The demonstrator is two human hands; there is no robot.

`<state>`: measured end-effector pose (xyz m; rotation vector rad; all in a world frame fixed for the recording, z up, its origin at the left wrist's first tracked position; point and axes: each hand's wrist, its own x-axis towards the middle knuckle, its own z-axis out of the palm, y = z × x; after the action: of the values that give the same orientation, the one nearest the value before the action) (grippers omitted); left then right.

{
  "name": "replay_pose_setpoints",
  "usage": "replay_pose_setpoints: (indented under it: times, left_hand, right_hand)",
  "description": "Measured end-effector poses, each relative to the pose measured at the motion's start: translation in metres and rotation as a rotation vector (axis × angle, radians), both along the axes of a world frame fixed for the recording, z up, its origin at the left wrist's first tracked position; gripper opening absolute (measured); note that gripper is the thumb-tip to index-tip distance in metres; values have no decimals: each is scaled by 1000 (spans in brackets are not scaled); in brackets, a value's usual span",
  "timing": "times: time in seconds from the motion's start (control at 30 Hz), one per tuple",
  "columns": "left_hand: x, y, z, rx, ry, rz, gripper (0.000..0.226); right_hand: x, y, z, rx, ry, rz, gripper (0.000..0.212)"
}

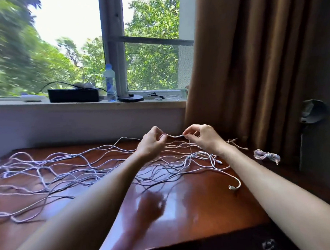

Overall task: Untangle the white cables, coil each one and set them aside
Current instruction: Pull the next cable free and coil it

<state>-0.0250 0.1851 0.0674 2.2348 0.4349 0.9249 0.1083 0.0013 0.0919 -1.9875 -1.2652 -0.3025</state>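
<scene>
We hold a short stretch of one cable (175,136) just above the desk (192,208). Our left grip (151,142) and right grip (204,138) each pinch it between thumb and fingertips. The tangle (86,166) of white cables sprawls over the desk, mostly leftward. They look light, thin and limp, and apt to snag at crossings. We judge it best to hold near a free end.

No readable text; the bottle (110,83) label is blurred.
</scene>
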Motion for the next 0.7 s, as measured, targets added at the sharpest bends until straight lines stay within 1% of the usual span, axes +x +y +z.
replay_pose_setpoints:
  times: [0.07, 0.23, 0.33, 0.47, 0.63, 0.7]
  left_hand:
    - [-22, 11, -4, 13, -21, 45, 17]
    - [-60, 37, -16, 61, -73, 144, 17]
    - [-72, 51, -25, 51, -99, 173, 18]
    - [-78, 61, -34, 7, -152, 213, 19]
    - [-74, 70, -49, 21, -232, 159, 13]
    - [-74, 75, -57, 34, -229, 119, 11]
  right_hand:
    - [-16, 16, -4, 9, 26, 54, 5]
    - [-41, 58, -16, 41, 73, 163, 6]
    - [-49, 80, -21, 60, 124, 217, 7]
    - [-57, 104, -30, 109, 240, 282, 7]
    - [-59, 122, -44, 191, 319, 319, 7]
    - [-57, 124, -50, 219, 353, 325, 7]
